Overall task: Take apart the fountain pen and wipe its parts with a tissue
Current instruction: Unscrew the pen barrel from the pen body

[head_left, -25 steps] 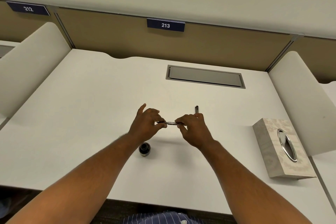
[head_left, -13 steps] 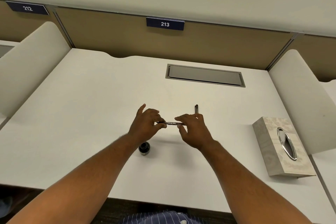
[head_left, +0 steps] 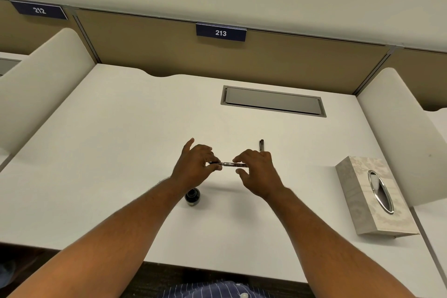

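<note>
A thin dark fountain pen (head_left: 228, 165) is held level above the white desk (head_left: 121, 152). My left hand (head_left: 193, 167) pinches its left end, index finger raised. My right hand (head_left: 260, 174) holds the right end with fingertips; a clear inner tube with a metal ring shows between the hands. The pen cap (head_left: 261, 145) lies on the desk just beyond my right hand. A pale tissue box (head_left: 375, 198) with a chrome oval slot stands at the right.
A small dark ink bottle (head_left: 192, 196) stands on the desk below my left wrist. A grey cable hatch (head_left: 273, 101) is set in the desk farther back. Curved white dividers (head_left: 399, 133) close both sides.
More of the pen's inner section shows between the hands now; my right fingers have loosened and spread slightly. The hands stay in place.
</note>
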Demonstrator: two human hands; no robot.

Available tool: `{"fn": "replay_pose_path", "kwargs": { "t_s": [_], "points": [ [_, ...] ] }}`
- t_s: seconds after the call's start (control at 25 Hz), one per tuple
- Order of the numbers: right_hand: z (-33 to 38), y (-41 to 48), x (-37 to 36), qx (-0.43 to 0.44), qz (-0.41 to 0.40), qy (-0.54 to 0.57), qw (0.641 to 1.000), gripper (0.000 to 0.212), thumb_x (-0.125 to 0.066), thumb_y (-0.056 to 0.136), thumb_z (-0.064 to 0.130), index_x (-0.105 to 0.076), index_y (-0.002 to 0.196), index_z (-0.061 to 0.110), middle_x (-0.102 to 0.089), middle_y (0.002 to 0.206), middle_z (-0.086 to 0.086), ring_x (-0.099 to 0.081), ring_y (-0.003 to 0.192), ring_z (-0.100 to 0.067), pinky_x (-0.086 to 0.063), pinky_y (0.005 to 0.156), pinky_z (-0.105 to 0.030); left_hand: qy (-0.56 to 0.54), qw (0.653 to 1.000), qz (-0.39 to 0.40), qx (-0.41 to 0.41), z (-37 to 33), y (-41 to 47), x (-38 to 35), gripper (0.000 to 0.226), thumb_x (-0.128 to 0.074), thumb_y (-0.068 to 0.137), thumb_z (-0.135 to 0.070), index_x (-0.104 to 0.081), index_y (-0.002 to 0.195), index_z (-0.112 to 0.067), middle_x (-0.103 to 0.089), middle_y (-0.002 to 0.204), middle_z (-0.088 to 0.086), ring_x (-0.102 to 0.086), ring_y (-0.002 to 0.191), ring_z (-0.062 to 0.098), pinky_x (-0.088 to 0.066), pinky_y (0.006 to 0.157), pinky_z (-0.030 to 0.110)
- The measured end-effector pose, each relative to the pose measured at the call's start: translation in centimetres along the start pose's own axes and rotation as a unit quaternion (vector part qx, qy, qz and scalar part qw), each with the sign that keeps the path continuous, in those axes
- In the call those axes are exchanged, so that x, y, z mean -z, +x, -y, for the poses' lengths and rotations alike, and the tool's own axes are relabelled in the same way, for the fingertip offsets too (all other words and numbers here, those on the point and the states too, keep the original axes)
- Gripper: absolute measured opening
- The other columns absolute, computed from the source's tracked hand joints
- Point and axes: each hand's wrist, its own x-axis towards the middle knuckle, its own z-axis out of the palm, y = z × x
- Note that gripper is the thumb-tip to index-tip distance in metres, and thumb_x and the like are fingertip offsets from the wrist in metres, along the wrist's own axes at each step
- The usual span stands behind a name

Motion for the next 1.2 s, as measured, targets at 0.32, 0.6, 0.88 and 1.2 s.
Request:
{"fn": "replay_pose_path", "kwargs": {
  "t_s": [0.32, 0.6, 0.88, 1.2],
  "points": [
    [-0.08, -0.58, -0.45, -0.023, -0.001, 0.003, 1.0, 0.018, -0.062, 0.098, 0.022, -0.071, 0.114, 0.022, -0.071, 0.102, 0.009, -0.064, 0.097, -0.015, -0.029, 0.103, -0.037, -0.005, 1.0, -0.006, 0.008, 0.06, -0.27, 0.27, 0.011, -0.079, 0.083, -0.038, -0.082, 0.091, -0.031, -0.075, 0.1, -0.014, -0.057, 0.12, 0.006, -0.007, 0.124, 0.038],
    [0.27, -0.26, -0.34, -0.03, 0.004, 0.026, 0.999, 0.017, -0.073, 0.087, 0.014, -0.067, 0.1, 0.024, -0.066, 0.095, 0.011, -0.062, 0.086, -0.012, -0.033, 0.101, -0.04, -0.008, 1.0, 0.007, 0.016, -0.05, -0.49, 0.42, 0.011, -0.079, 0.083, -0.039, -0.081, 0.092, -0.033, -0.073, 0.105, -0.012, -0.056, 0.12, 0.005, -0.008, 0.125, 0.042],
    [0.47, -0.75, -0.28, -0.008, -0.008, 0.018, 1.0, 0.028, -0.068, 0.091, 0.023, -0.067, 0.118, 0.023, -0.068, 0.11, 0.011, -0.063, 0.1, -0.012, -0.034, 0.103, -0.04, -0.013, 1.0, -0.003, 0.016, 0.07, -0.72, 0.53, 0.01, -0.08, 0.083, -0.038, -0.082, 0.091, -0.032, -0.073, 0.102, -0.013, -0.057, 0.118, 0.005, -0.008, 0.125, 0.042],
    [0.59, -0.64, -0.38, -0.008, -0.015, 0.011, 1.0, 0.016, -0.067, 0.092, 0.013, -0.072, 0.104, 0.021, -0.07, 0.096, 0.009, -0.064, 0.086, -0.016, -0.036, 0.094, -0.041, 0.001, 1.0, 0.001, 0.009, 0.02, -0.75, 0.35, 0.01, -0.079, 0.083, -0.039, -0.082, 0.091, -0.033, -0.073, 0.104, -0.012, -0.058, 0.119, 0.006, -0.007, 0.125, 0.042]
  ]
}}
